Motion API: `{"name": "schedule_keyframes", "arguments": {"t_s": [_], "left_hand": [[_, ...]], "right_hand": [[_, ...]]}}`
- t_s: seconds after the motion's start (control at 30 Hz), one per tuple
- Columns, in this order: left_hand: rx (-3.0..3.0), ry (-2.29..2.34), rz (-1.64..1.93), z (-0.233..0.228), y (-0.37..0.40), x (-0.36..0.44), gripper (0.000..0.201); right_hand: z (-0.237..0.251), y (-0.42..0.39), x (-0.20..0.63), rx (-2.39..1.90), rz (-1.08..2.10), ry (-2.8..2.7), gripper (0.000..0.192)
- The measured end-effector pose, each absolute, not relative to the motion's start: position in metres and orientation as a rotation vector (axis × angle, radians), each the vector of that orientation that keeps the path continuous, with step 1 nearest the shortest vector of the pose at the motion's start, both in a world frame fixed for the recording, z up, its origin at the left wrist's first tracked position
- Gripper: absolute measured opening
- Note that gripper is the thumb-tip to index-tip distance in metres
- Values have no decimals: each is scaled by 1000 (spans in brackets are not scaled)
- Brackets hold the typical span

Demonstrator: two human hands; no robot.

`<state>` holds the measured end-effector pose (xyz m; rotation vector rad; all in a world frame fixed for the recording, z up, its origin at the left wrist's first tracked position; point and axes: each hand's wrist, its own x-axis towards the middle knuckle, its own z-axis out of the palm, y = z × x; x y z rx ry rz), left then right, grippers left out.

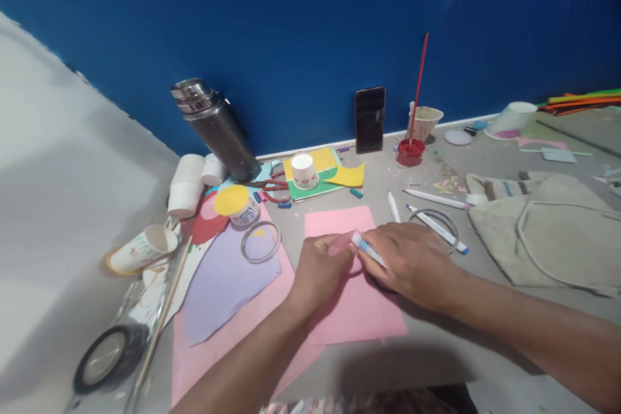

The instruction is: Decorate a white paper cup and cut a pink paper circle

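Note:
My left hand (317,268) is closed, pinching a small pink paper piece (341,244) between thumb and fingers. In my right hand (412,264) is a white tube with blue print (367,250), its tip touching or very close to the pink piece. Both hands are above a pink paper sheet (356,310) on the table. Part of a thin rim shows under the fingers, mostly hidden. Beside my right hand lie a grey ring (455,228) and white markers (444,233). Another grey ring (262,261) rests on a lilac paper sheet (228,291) to the left.
A steel flask (218,129) and a phone (370,119) stand by the blue wall. Paper cups (305,171), red-handled pliers (274,193) and a tape roll (104,359) lie around on the left. A red pot (410,152) holding a stick and a cloth bag (565,233) are rightward.

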<state>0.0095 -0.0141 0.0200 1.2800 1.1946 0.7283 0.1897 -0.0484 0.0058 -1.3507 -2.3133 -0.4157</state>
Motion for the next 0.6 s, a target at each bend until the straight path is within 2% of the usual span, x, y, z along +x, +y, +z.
{"name": "schedule_keyframes", "arguments": {"t_s": [0.33, 0.6], "left_hand": [[950, 1064, 723, 7, -16, 7, 18], [1080, 1106, 775, 16, -15, 8, 18]], "right_hand": [[7, -32, 207, -1582, -350, -2223, 25], [11, -44, 196, -1382, -274, -2174, 27]]}}
